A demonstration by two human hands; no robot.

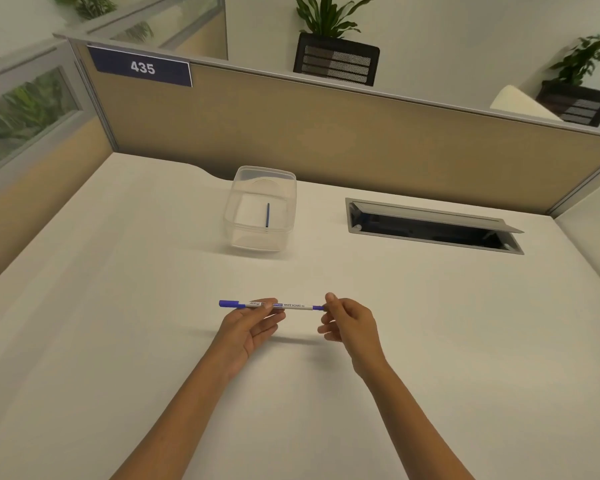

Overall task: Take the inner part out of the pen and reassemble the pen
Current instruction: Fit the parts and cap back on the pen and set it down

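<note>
A slim white whiteboard pen point(293, 305) with a blue cap at its left end is held level above the white desk point(118, 341). My left hand point(252, 327) grips the barrel near its middle between thumb and fingers. My right hand point(349, 322) pinches the blue right end of the pen with thumb and forefinger. A thin blue rod, the inner part point(267, 215), lies inside a clear plastic container point(243, 216) further back on the desk.
A grey cable hatch point(433, 225) with its lid open sits in the desk at the back right. A beige partition point(326, 133) with a "435" sign point(142, 67) closes off the far edge. Potted plants stand behind it.
</note>
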